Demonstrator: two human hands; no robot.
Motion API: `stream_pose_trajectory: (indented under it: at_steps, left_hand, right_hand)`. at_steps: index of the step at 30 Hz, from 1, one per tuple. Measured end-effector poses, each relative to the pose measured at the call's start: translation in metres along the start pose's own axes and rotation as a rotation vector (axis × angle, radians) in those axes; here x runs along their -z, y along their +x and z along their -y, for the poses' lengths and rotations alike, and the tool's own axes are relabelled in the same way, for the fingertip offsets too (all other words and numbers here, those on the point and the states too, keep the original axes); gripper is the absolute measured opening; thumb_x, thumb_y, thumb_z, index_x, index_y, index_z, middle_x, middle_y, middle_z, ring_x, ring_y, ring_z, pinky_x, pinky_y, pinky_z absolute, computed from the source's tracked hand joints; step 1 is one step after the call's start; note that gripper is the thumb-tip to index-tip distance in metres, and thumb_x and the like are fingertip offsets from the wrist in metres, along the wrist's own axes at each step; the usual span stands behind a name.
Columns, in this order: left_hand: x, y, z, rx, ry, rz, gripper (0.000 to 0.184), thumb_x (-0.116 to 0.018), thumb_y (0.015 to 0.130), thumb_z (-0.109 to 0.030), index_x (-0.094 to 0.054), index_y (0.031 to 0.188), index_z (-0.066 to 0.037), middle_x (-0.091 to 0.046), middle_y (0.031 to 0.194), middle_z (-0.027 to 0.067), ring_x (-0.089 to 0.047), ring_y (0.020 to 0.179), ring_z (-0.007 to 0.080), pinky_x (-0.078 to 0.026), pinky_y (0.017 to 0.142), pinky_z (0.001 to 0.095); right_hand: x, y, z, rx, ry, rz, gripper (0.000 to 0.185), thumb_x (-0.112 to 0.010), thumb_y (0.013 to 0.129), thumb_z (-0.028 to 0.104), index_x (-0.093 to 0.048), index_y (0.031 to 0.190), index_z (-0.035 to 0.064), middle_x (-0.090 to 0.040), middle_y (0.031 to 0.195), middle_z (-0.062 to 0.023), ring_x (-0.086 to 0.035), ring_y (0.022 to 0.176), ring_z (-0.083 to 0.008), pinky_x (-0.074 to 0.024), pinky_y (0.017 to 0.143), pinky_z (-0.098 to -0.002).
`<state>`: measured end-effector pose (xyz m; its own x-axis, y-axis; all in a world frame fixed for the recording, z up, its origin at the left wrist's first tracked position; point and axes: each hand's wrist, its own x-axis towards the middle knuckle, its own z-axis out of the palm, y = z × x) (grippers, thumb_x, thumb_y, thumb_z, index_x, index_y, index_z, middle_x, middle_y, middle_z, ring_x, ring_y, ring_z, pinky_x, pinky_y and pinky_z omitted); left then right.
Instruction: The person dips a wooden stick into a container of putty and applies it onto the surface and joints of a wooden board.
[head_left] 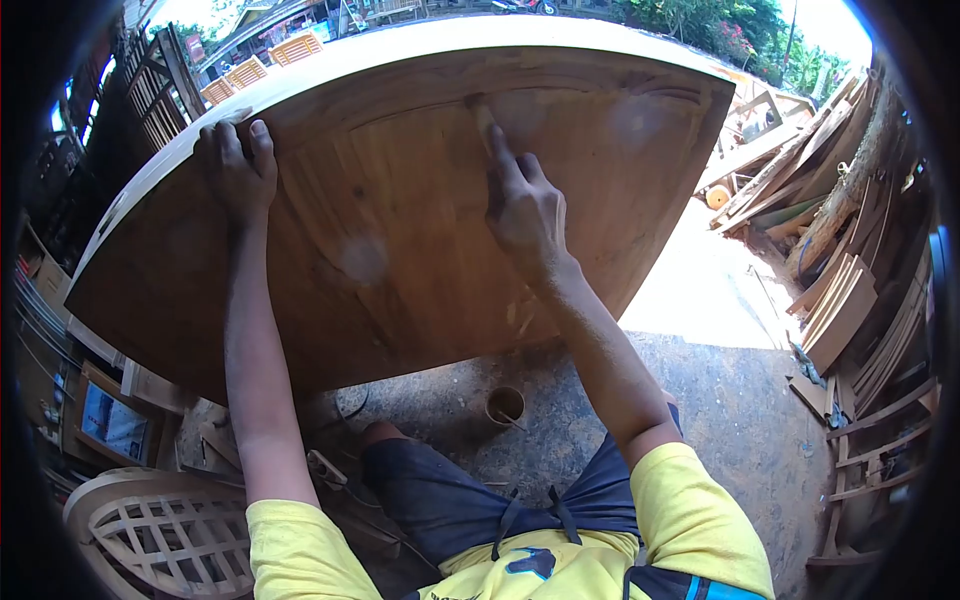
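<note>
A large brown wooden panel (420,220) with a curved upper edge stands tilted in front of me. Its surface carries dark curved streaks and several pale smudges near the top. My left hand (240,170) grips the panel's upper left edge, the thumb on the near face. Against the upper middle of that face is my right hand (527,205), its fingers closed around a slim, pale thing whose tip meets a dark streak; I cannot make out what it is. A small round pot (505,405) with a thin stick in it sits on the floor below the panel.
Wooden boards and offcuts (840,310) are piled along the right side. A latticed oval wooden piece (170,530) lies at the lower left, near a framed pane (112,420). Slatted wooden chairs (297,48) stand outside beyond the panel. The concrete floor (720,430) is stained.
</note>
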<state>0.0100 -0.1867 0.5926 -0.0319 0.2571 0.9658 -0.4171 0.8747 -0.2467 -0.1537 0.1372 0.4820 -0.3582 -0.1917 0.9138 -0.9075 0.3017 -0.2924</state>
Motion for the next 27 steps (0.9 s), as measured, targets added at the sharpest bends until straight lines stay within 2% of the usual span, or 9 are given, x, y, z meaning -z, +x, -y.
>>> stream_pose_trajectory:
  at_steps: [11, 13, 16, 18, 21, 27]
  left_hand:
    - [0.002, 0.002, -0.001, 0.023, 0.025, 0.010, 0.034, -0.061, 0.102, -0.041, -0.071, 0.102, -0.008, -0.065, 0.100, 0.0150, -0.063, 0.093, 0.0374, -0.051, 0.084, 0.0485]
    - [0.003, 0.000, -0.002, 0.022, 0.015, 0.023, 0.027, -0.060, 0.104, -0.033, -0.074, 0.107, -0.010, -0.069, 0.102, 0.0128, -0.065, 0.096, 0.0344, -0.050, 0.086, 0.0470]
    - [-0.001, 0.001, 0.000, 0.002, -0.030, -0.010, 0.033, -0.061, 0.102, -0.040, -0.071, 0.104, -0.008, -0.065, 0.099, 0.0145, -0.063, 0.093, 0.0370, -0.051, 0.084, 0.0484]
    - [0.000, 0.001, 0.001, 0.008, -0.019, 0.001, 0.032, -0.062, 0.102, -0.039, -0.071, 0.104, -0.009, -0.065, 0.100, 0.0145, -0.063, 0.094, 0.0369, -0.051, 0.084, 0.0483]
    - [0.002, -0.001, -0.001, 0.020, 0.004, 0.013, 0.031, -0.062, 0.102, -0.039, -0.071, 0.105, -0.009, -0.065, 0.100, 0.0141, -0.063, 0.094, 0.0366, -0.051, 0.085, 0.0479]
    - [0.001, 0.002, 0.000, 0.016, -0.003, -0.002, 0.029, -0.065, 0.100, -0.038, -0.072, 0.106, -0.011, -0.066, 0.101, 0.0120, -0.064, 0.095, 0.0351, -0.052, 0.086, 0.0469]
  right_hand:
    - [-0.017, -0.011, 0.013, -0.004, 0.042, -0.017, 0.055, -0.064, 0.098, 0.003, -0.060, 0.152, 0.0131, -0.069, 0.091, -0.0180, -0.070, 0.071, -0.0388, -0.0594, 0.064, -0.0513]
    - [-0.017, -0.011, 0.017, 0.004, 0.059, -0.018, 0.056, -0.064, 0.098, 0.002, -0.059, 0.153, 0.0126, -0.069, 0.091, -0.0178, -0.070, 0.070, -0.0392, -0.0593, 0.063, -0.0519]
    - [-0.026, -0.012, 0.021, 0.040, 0.009, -0.035, 0.059, -0.065, 0.098, 0.003, -0.056, 0.155, 0.0114, -0.070, 0.094, -0.0179, -0.071, 0.070, -0.0401, -0.0593, 0.062, -0.0519]
    - [-0.032, -0.017, 0.018, 0.019, 0.016, 0.041, 0.059, -0.066, 0.099, 0.005, -0.054, 0.156, 0.0105, -0.070, 0.097, -0.0186, -0.071, 0.070, -0.0412, -0.0594, 0.061, -0.0519]
    - [-0.033, -0.020, 0.023, 0.037, 0.008, -0.035, 0.058, -0.067, 0.100, 0.007, -0.054, 0.156, 0.0108, -0.069, 0.096, -0.0186, -0.070, 0.068, -0.0408, -0.0592, 0.059, -0.0507]
    - [-0.039, -0.023, 0.027, 0.039, 0.011, 0.015, 0.053, -0.067, 0.102, 0.009, -0.057, 0.154, 0.0091, -0.068, 0.090, -0.0174, -0.070, 0.067, -0.0384, -0.0582, 0.057, -0.0487]
